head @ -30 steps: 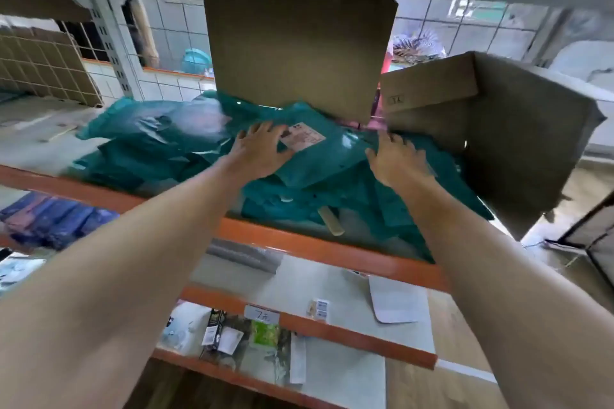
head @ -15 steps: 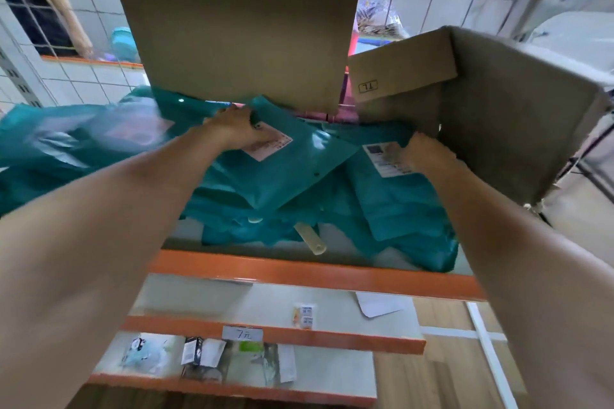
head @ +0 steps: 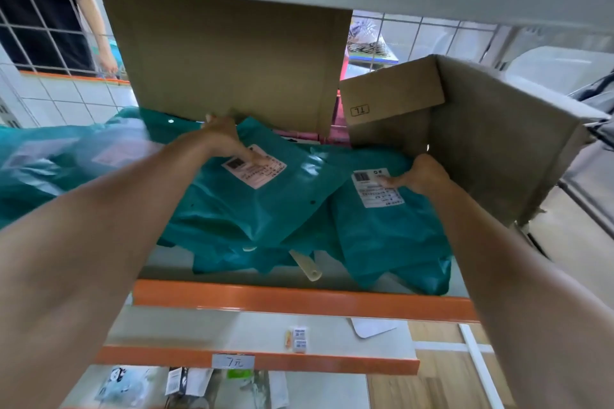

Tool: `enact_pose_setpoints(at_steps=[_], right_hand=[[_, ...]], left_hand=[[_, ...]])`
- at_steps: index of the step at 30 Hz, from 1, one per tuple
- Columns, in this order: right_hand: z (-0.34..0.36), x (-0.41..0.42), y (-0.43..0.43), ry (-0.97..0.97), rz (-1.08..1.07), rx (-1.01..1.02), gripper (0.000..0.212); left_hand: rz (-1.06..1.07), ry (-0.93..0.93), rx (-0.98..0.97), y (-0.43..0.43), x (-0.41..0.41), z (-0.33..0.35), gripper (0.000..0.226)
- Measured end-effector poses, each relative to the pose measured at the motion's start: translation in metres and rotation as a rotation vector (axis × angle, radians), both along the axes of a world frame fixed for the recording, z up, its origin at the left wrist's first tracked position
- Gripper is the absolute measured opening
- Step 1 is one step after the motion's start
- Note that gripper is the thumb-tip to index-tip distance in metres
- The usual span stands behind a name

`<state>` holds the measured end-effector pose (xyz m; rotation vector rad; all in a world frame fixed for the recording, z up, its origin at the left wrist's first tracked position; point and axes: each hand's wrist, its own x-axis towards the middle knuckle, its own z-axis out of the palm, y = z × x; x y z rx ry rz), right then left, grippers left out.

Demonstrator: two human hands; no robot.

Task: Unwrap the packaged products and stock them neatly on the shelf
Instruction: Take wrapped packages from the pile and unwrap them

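Several teal plastic mail parcels with white labels lie heaped on the shelf with the orange front rim (head: 299,299). My left hand (head: 226,143) grips the far top edge of the middle teal parcel (head: 252,209), thumb lying on its label. My right hand (head: 423,174) holds the right teal parcel (head: 382,242) at its far edge, thumb pressed on that label and fingers hidden behind it. Both forearms reach in from the bottom corners.
An open cardboard box (head: 498,149) lies on its side at the right. A cardboard sheet (head: 232,60) stands behind the parcels. More teal parcels (head: 66,169) pile at the left. A cream tube (head: 307,267) pokes out in front. Lower shelves (head: 259,360) hold small packets. A person (head: 89,26) stands beyond the wire mesh.
Both hands have reached farther back over the pile and closed on the far edges of two labelled parcels. The view has moved closer and to the right.
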<state>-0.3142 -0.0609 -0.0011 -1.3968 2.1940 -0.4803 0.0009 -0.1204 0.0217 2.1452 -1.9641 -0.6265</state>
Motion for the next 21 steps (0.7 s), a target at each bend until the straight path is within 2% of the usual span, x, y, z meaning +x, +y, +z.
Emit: enact_pose_setpoints(at_steps=[2, 4, 6, 9, 11, 17, 21], right_hand=[[0.0, -0.002, 0.0, -0.056, -0.015, -0.014, 0.089], [-0.001, -0.005, 0.0, -0.138, -0.035, -0.026, 0.085], [-0.002, -0.006, 0.001, -0.198, -0.042, -0.043, 0.077], [-0.001, -0.006, 0.002, -0.249, -0.021, -0.057, 0.067], [0.0, -0.006, 0.003, -0.252, -0.023, -0.093, 0.053], [0.013, 0.001, 0.009, -0.122, -0.07, -0.253, 0.038], [0.027, 0.007, 0.018, -0.046, -0.043, -0.316, 0.031]], left_hand=[[-0.021, 0.081, 0.036, -0.003, 0.005, 0.002, 0.099], [-0.077, 0.174, 0.082, 0.0, 0.01, 0.006, 0.061], [-0.121, 0.228, 0.139, 0.001, 0.016, 0.007, 0.046], [-0.143, 0.246, 0.141, 0.009, 0.022, 0.009, 0.044], [-0.127, 0.242, 0.134, 0.011, 0.025, 0.009, 0.048], [-0.121, 0.269, 0.154, 0.016, 0.035, 0.015, 0.033], [-0.136, 0.277, 0.114, 0.021, 0.038, 0.007, 0.041]])
